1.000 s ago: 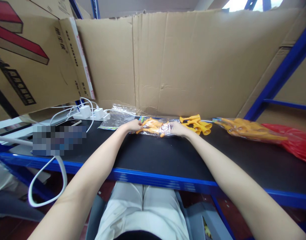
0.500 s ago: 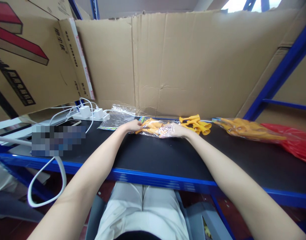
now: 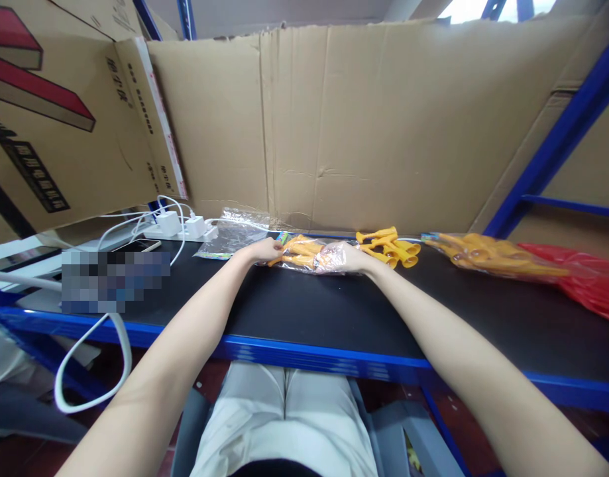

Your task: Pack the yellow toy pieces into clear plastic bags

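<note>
A clear plastic bag [image 3: 304, 254] filled with orange plastic pieces lies on the black shelf top [image 3: 334, 305] in front of me. My left hand [image 3: 265, 250] is closed in a pinch on the bag's left end, by its coloured header. My right hand [image 3: 344, 257] lies over the bag's right end with the fingers stretched along it, partly under or against the clear film. Just right of that hand sits a loose pile of orange trumpet-shaped pieces [image 3: 391, 245].
A cardboard sheet [image 3: 364, 126] walls the back. Empty clear bags [image 3: 234, 232], a white power strip with chargers [image 3: 182, 226] and a phone [image 3: 135, 246] lie at the left. Filled bags of orange pieces [image 3: 488, 255] and a red bag [image 3: 587, 278] lie at the right. A white cable [image 3: 93, 358] hangs over the blue front edge.
My right hand slid left along the bag, from its right end to lying over it with fingers stretched out. The left hand kept its pinch.
</note>
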{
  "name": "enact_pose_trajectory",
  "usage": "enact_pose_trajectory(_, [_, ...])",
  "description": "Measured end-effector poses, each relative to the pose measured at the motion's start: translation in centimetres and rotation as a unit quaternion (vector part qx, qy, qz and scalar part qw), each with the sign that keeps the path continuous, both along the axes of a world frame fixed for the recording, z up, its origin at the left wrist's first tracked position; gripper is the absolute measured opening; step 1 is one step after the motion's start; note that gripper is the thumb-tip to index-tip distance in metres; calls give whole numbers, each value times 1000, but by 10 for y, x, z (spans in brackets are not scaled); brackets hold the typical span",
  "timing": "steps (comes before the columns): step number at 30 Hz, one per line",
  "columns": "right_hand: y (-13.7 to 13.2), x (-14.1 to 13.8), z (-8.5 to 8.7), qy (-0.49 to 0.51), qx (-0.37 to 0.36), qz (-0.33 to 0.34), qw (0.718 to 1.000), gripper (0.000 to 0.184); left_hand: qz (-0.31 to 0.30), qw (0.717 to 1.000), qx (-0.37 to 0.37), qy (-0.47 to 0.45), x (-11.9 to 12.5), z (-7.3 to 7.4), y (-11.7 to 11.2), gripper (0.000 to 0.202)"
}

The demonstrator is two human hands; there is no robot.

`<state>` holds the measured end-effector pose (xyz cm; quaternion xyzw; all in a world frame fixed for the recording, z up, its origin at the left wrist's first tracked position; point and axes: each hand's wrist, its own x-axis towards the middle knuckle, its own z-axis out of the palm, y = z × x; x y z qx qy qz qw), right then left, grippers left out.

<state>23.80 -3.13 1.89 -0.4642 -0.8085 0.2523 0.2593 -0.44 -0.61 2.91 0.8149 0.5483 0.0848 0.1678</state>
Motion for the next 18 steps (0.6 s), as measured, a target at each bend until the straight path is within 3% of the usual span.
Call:
enact_pose_trajectory(3, [6, 2, -5, 17, -21, 13, 1000, 41, 5, 1000, 3, -3, -1, -1, 1, 36])
enact_pose_trajectory(9, [17, 3, -16, 98, 16, -4, 995, 39, 1, 998, 58, 35, -4, -8, 11, 33])
enact_pose_trajectory(18, [17, 1, -16, 124, -71, -117, 983, 25, 24, 994, 90, 62, -4, -16, 23, 34])
